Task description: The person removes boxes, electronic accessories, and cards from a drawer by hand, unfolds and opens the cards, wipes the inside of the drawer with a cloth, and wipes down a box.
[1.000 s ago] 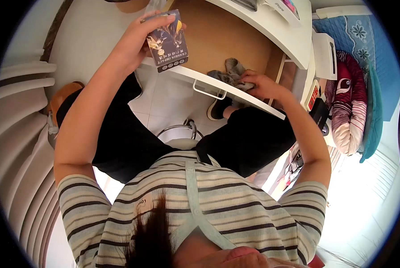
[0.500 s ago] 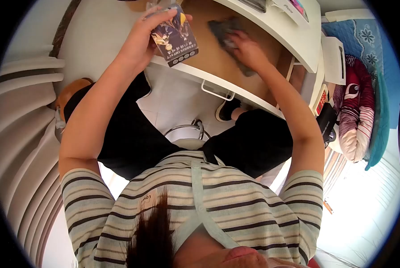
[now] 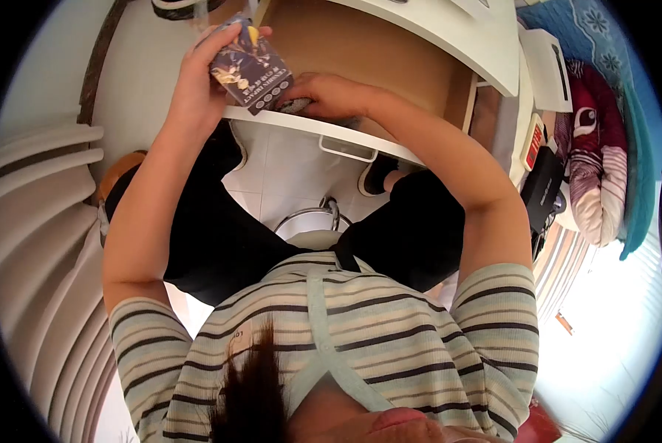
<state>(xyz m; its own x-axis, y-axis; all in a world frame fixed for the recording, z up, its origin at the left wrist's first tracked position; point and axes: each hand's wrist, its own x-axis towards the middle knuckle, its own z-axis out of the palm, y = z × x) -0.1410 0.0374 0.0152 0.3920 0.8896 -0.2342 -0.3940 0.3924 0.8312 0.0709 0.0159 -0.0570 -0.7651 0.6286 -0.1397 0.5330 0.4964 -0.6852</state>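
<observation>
My left hand (image 3: pixel 207 70) is wrapped round a dark illustrated box (image 3: pixel 251 70) with "Genshin Impact" printed on it, held over the left front corner of an open white drawer (image 3: pixel 397 63). Something clear and shiny shows just behind that hand. Inside the drawer, by its front wall, my right hand (image 3: pixel 329 96) is closed on a grey cloth (image 3: pixel 295 105). Only parts of the cloth show under the fingers, close beside the box's lower edge.
Above the drawer is a white desktop (image 3: pixel 486 44). A red-marked device (image 3: pixel 533 144), a black case (image 3: pixel 541 184) and a maroon plush (image 3: pixel 586 148) lie at the right. Pleated curtains (image 3: pixel 43 192) hang at the left. A metal ring base (image 3: pixel 312 214) stands between my legs.
My right hand has swept the cloth across the drawer floor, then left along the front wall toward the box. The box in my left hand has shifted slightly left and tilted.
</observation>
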